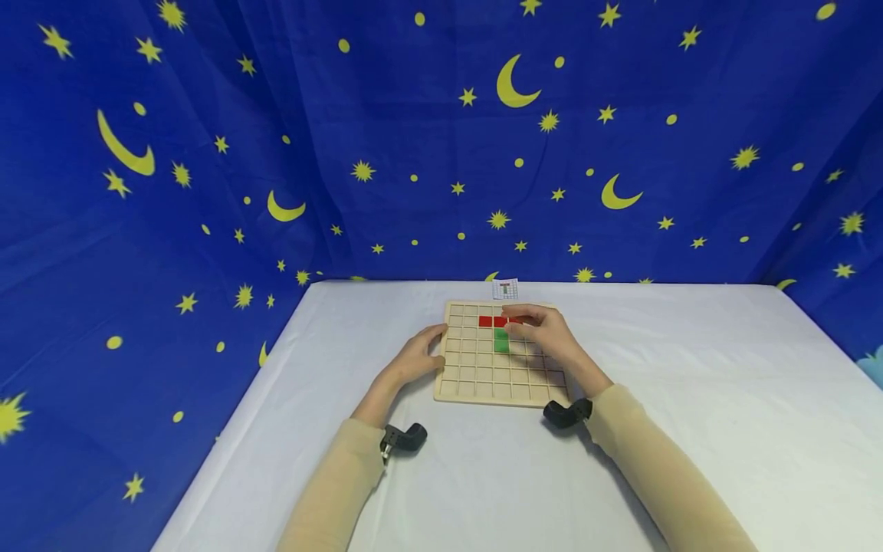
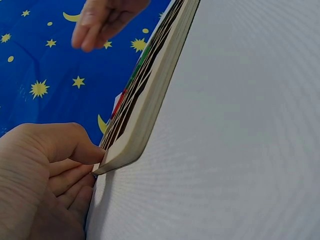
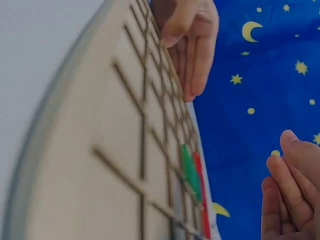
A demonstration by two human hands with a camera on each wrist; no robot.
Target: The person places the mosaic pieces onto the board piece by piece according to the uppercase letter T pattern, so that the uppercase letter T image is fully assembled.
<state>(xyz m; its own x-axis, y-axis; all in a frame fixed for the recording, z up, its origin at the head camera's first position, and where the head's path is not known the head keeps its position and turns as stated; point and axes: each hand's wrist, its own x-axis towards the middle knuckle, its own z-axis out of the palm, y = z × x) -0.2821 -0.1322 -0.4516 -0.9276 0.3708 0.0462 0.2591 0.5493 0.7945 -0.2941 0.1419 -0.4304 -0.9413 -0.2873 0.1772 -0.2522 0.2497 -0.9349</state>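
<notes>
A square wooden grid board [image 1: 469,390] lies on the table. Three red tiles [image 1: 486,321] form a row near its far side, the right one partly hidden by a hand. Two green tiles [image 1: 501,346] run toward the near side below the middle red one. My left hand [image 1: 414,356] rests at the board's left edge, thumb and fingertips touching it. In the left wrist view the thumb of the left hand [image 2: 55,145] lies at the board's corner. Above the board's right half hovers my right hand [image 1: 552,333], fingers loosely bent, with nothing visible between them.
A small card [image 1: 505,289] printed with a grid and a red and green pattern lies behind the board. White cloth covers the table [image 1: 483,475]. A blue curtain [image 1: 428,138] with yellow stars and moons hangs behind and at the sides. Black wrist devices [image 1: 407,438] sit at both cuffs.
</notes>
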